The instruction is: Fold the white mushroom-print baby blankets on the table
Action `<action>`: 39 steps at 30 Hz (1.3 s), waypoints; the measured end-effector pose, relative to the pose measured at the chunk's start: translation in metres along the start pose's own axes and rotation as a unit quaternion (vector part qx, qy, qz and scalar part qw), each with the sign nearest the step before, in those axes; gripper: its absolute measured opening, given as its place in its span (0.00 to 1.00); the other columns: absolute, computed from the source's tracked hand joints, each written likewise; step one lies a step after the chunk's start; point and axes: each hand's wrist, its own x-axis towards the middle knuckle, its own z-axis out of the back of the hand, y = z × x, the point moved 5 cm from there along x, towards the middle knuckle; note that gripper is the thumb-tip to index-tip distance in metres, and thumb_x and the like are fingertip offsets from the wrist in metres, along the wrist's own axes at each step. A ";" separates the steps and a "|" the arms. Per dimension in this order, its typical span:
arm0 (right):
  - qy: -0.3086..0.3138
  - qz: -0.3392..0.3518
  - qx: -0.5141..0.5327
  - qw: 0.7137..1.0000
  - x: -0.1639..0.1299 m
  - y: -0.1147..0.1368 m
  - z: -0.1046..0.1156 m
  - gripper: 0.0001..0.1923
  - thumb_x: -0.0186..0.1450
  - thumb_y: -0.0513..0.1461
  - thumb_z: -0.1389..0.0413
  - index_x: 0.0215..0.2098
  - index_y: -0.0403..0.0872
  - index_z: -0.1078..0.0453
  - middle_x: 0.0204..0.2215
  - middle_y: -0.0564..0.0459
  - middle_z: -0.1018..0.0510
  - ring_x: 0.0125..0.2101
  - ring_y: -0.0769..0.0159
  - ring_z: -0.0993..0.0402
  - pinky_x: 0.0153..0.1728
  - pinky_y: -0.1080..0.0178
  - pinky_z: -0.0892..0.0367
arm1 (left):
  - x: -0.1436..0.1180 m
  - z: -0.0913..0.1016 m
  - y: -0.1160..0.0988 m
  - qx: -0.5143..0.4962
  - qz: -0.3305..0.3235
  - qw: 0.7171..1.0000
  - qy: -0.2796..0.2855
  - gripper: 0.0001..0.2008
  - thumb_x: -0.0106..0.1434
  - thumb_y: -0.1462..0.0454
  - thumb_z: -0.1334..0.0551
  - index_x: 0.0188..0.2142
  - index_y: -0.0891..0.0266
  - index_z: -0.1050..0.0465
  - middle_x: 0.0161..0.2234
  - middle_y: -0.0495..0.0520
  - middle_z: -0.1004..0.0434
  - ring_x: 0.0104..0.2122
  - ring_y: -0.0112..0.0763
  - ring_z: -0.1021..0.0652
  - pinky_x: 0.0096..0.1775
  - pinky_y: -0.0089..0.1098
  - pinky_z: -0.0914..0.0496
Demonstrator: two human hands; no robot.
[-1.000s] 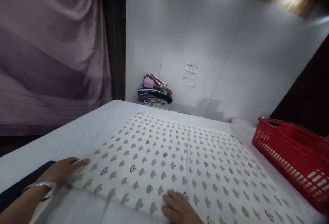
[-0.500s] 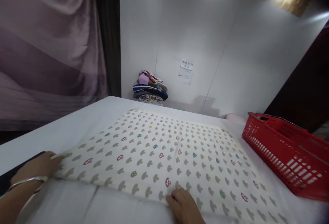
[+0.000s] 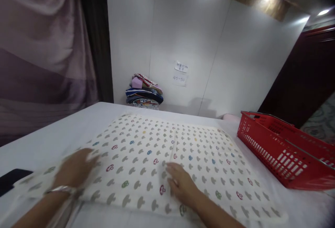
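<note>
A cream cloth (image 3: 141, 147) printed with grey mushrooms and some coloured ones lies spread over the white table. My left hand (image 3: 74, 167), with a silver bangle on its wrist, is over the left part of the cloth; motion smears its fingers. Near the middle of the cloth's front half is my right hand (image 3: 180, 182), palm down, its fingers stretched out and somewhat apart. Whether either palm presses on the fabric is hard to see. A faint crease runs down the cloth ahead of my right hand.
To the right stands a red plastic basket (image 3: 274, 151) with slotted sides. A stack of folded clothes (image 3: 144, 92) rests by the wall at the back. A black flat object (image 3: 15, 179) lies at the table's left. Paper notes (image 3: 180, 74) are stuck on the wall.
My left hand has let go of the cloth's front left corner and moved right and inward over it. My right hand has moved from the front edge farther onto the cloth. The view has shifted slightly.
</note>
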 end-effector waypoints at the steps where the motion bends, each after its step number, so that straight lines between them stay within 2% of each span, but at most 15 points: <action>1: 0.011 -0.024 -0.021 0.999 0.014 -0.008 0.000 0.24 0.64 0.41 0.56 0.59 0.49 0.44 0.59 0.50 0.43 0.59 0.61 0.50 0.58 0.57 0.51 | 0.000 -0.008 -0.031 -0.007 -0.047 0.999 0.013 0.29 0.58 0.48 0.56 0.50 0.64 0.35 0.53 0.59 0.33 0.53 0.40 0.34 0.54 0.39 0.41; 3: 0.035 -0.066 -0.061 0.995 0.041 -0.025 -0.002 0.28 0.65 0.44 0.56 0.61 0.46 0.49 0.63 0.50 0.52 0.62 0.59 0.60 0.60 0.55 0.58 | -0.004 -0.023 -0.086 -0.026 -0.144 0.989 0.039 0.30 0.58 0.48 0.53 0.51 0.64 0.35 0.57 0.58 0.39 0.56 0.39 0.38 0.56 0.37 0.44; 5: 0.048 -0.099 -0.099 0.989 0.063 -0.042 -0.003 0.30 0.65 0.46 0.58 0.63 0.44 0.53 0.64 0.49 0.58 0.63 0.59 0.66 0.60 0.53 0.63 | -0.006 -0.039 -0.117 -0.031 -0.168 0.983 0.062 0.29 0.58 0.48 0.52 0.53 0.62 0.36 0.60 0.56 0.44 0.59 0.40 0.43 0.58 0.40 0.47; 6: 0.047 -0.109 -0.117 0.986 0.070 -0.050 -0.002 0.31 0.65 0.47 0.59 0.63 0.43 0.55 0.64 0.49 0.60 0.63 0.59 0.68 0.60 0.53 0.64 | -0.007 -0.047 -0.123 -0.028 -0.164 0.983 0.081 0.29 0.58 0.48 0.52 0.54 0.61 0.37 0.61 0.55 0.46 0.60 0.41 0.45 0.58 0.42 0.49; 10: 0.054 -0.137 -0.160 0.976 0.078 -0.082 -0.002 0.33 0.65 0.50 0.61 0.64 0.42 0.57 0.64 0.48 0.59 0.63 0.58 0.68 0.60 0.51 0.66 | -0.007 -0.072 -0.113 -0.022 -0.138 0.979 0.148 0.31 0.59 0.47 0.53 0.59 0.58 0.44 0.62 0.54 0.52 0.62 0.42 0.50 0.59 0.47 0.53; 13: 0.089 -0.158 -0.149 0.972 0.077 -0.102 -0.004 0.34 0.65 0.52 0.63 0.63 0.42 0.55 0.63 0.46 0.56 0.62 0.57 0.64 0.59 0.50 0.63 | -0.001 -0.074 -0.104 -0.024 -0.135 0.973 0.185 0.32 0.57 0.46 0.53 0.58 0.56 0.43 0.62 0.53 0.51 0.61 0.41 0.49 0.59 0.46 0.52; 15: 0.088 -0.153 -0.137 0.975 0.084 -0.110 -0.001 0.34 0.65 0.53 0.63 0.63 0.43 0.55 0.63 0.46 0.56 0.62 0.58 0.64 0.59 0.50 0.62 | 0.011 -0.068 -0.106 -0.031 -0.130 0.971 0.198 0.31 0.57 0.46 0.53 0.56 0.57 0.39 0.61 0.54 0.47 0.60 0.41 0.45 0.58 0.44 0.48; 18: 0.064 -0.135 -0.143 0.978 0.113 -0.119 0.004 0.34 0.66 0.53 0.64 0.63 0.44 0.56 0.63 0.48 0.58 0.63 0.60 0.66 0.59 0.52 0.64 | 0.043 -0.058 -0.124 -0.032 -0.143 0.973 0.178 0.29 0.58 0.48 0.53 0.54 0.59 0.36 0.59 0.56 0.43 0.58 0.41 0.41 0.57 0.41 0.45; 20: 0.062 -0.129 -0.154 0.978 0.139 -0.128 0.004 0.34 0.66 0.53 0.64 0.64 0.44 0.57 0.64 0.48 0.59 0.63 0.60 0.68 0.59 0.53 0.65 | 0.072 -0.061 -0.146 -0.014 -0.167 0.970 0.175 0.29 0.59 0.50 0.52 0.55 0.61 0.37 0.60 0.57 0.44 0.59 0.41 0.42 0.57 0.40 0.45; 23: 0.081 -0.133 -0.158 0.975 0.172 -0.149 -0.003 0.34 0.66 0.53 0.63 0.63 0.43 0.56 0.63 0.47 0.57 0.63 0.59 0.66 0.59 0.52 0.65 | 0.121 -0.081 -0.183 0.018 -0.203 0.962 0.181 0.26 0.62 0.54 0.54 0.56 0.63 0.40 0.60 0.57 0.45 0.59 0.39 0.42 0.57 0.39 0.45; 25: 0.079 -0.124 -0.150 0.978 0.190 -0.162 -0.006 0.32 0.66 0.53 0.62 0.62 0.44 0.52 0.63 0.47 0.53 0.62 0.59 0.62 0.59 0.51 0.64 | 0.156 -0.101 -0.205 0.038 -0.224 0.959 0.167 0.24 0.63 0.58 0.54 0.56 0.63 0.39 0.59 0.57 0.43 0.59 0.38 0.41 0.57 0.37 0.44; 27: 0.050 -0.117 -0.147 0.981 0.205 -0.175 0.000 0.28 0.67 0.51 0.62 0.60 0.46 0.47 0.61 0.48 0.48 0.61 0.60 0.58 0.58 0.52 0.61 | 0.188 -0.120 -0.222 0.047 -0.236 0.959 0.151 0.22 0.63 0.62 0.54 0.56 0.64 0.40 0.59 0.57 0.43 0.58 0.37 0.41 0.57 0.37 0.45; 30: -0.013 -0.127 -0.178 0.976 0.232 -0.195 0.019 0.22 0.68 0.44 0.61 0.56 0.46 0.40 0.58 0.48 0.41 0.59 0.61 0.51 0.56 0.57 0.55 | 0.226 -0.142 -0.240 0.055 -0.249 0.957 0.138 0.21 0.63 0.67 0.55 0.54 0.63 0.38 0.58 0.58 0.42 0.58 0.37 0.41 0.55 0.37 0.42; 34: -0.022 -0.130 -0.265 0.955 0.271 -0.217 0.037 0.19 0.67 0.36 0.59 0.52 0.45 0.36 0.52 0.47 0.33 0.54 0.63 0.42 0.51 0.62 0.48 | 0.251 -0.153 -0.252 0.072 -0.281 0.947 0.138 0.18 0.59 0.71 0.51 0.45 0.63 0.31 0.49 0.60 0.31 0.51 0.40 0.33 0.48 0.38 0.37; 39: 0.011 -0.133 -0.303 0.944 0.300 -0.230 0.032 0.13 0.64 0.35 0.54 0.41 0.44 0.29 0.40 0.45 0.26 0.43 0.59 0.35 0.41 0.62 0.43 | 0.261 -0.150 -0.258 0.094 -0.299 0.940 0.135 0.15 0.57 0.73 0.50 0.39 0.64 0.28 0.43 0.62 0.30 0.47 0.41 0.32 0.45 0.39 0.36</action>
